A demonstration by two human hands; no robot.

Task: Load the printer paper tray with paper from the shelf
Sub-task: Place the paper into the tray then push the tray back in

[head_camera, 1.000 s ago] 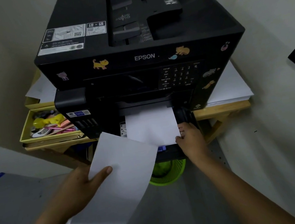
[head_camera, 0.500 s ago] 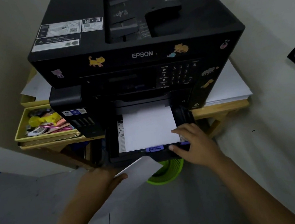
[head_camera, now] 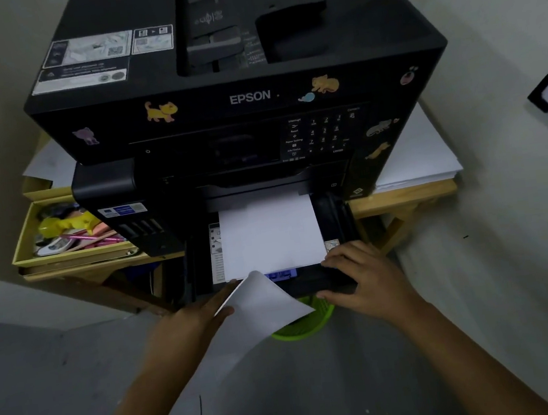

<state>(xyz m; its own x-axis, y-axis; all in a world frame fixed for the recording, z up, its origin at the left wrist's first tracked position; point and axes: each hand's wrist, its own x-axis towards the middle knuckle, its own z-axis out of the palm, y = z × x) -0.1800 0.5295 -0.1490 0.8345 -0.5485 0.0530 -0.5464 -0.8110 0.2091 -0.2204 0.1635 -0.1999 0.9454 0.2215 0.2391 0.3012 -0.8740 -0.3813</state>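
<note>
A black Epson printer [head_camera: 245, 100] stands on a wooden shelf. Its paper tray [head_camera: 336, 220] is pulled out at the bottom front, with a stack of white paper [head_camera: 269, 235] lying in it. My left hand [head_camera: 193, 320] holds a loose white sheet [head_camera: 264, 308] at the tray's front left corner; the sheet curls down over the tray's front. My right hand [head_camera: 364, 275] grips the tray's front edge on the right, fingers on top, thumb underneath.
A stack of white paper [head_camera: 425, 154] lies on the wooden shelf [head_camera: 402, 198] right of the printer. A yellow box [head_camera: 64, 257] of stationery sits to the left. A green basket [head_camera: 304, 324] stands on the floor under the tray. Walls close in on both sides.
My left hand has brought the loose sheet up from low in front to the tray's front left corner. My right hand slid from the paper's corner down onto the tray's front edge.
</note>
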